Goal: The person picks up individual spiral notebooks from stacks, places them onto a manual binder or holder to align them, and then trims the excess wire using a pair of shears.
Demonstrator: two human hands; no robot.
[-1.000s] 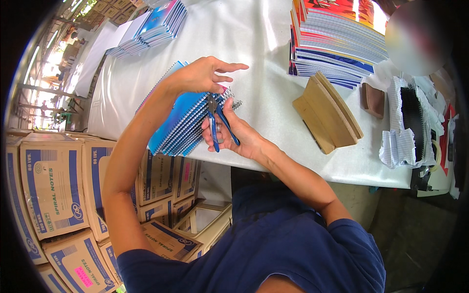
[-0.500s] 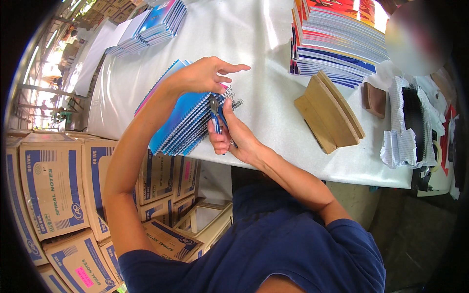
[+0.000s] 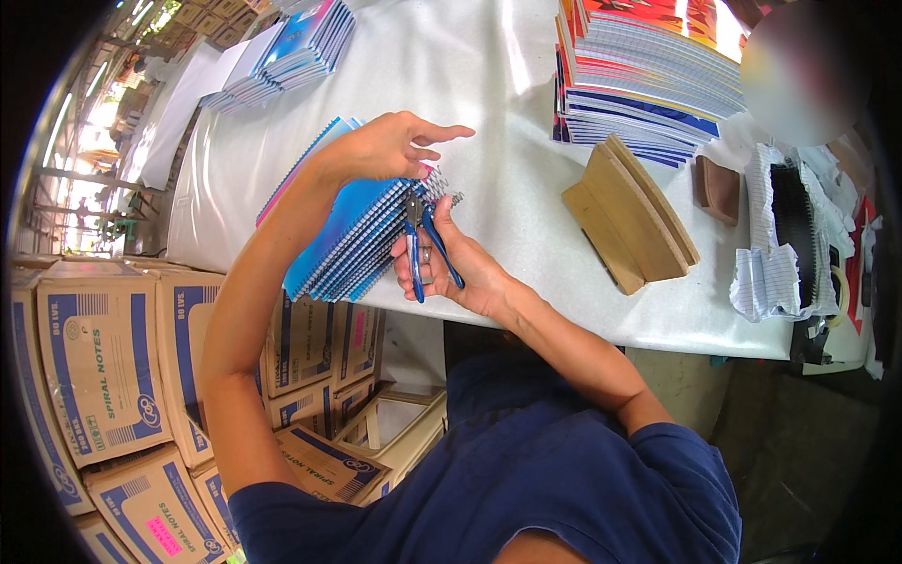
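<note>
A fanned stack of blue spiral notebooks (image 3: 352, 221) lies at the table's near left, wire coils along its right side. Over its far end my left hand (image 3: 395, 146) is open, index finger stretched to the right and the other fingers bent. Loose coil ends (image 3: 440, 185) stick out just below that hand. Blue-handled pliers (image 3: 414, 246) rest in my right hand (image 3: 467, 273), their handles spread and their jaws up against the coil ends. Whether the jaws grip a wire is too small to tell.
Tall piles of notebooks (image 3: 648, 70) stand far right, with more blue ones (image 3: 305, 42) far left. Right of me are a wooden block (image 3: 634, 221), a brown piece (image 3: 717, 190) and black coils in torn white wrapping (image 3: 794, 235). Cardboard boxes (image 3: 103, 362) are stacked below left.
The pliers' handles have spread apart, and the fingers of my right hand have loosened around them. My left hand has stayed nearly in place over the notebooks.
</note>
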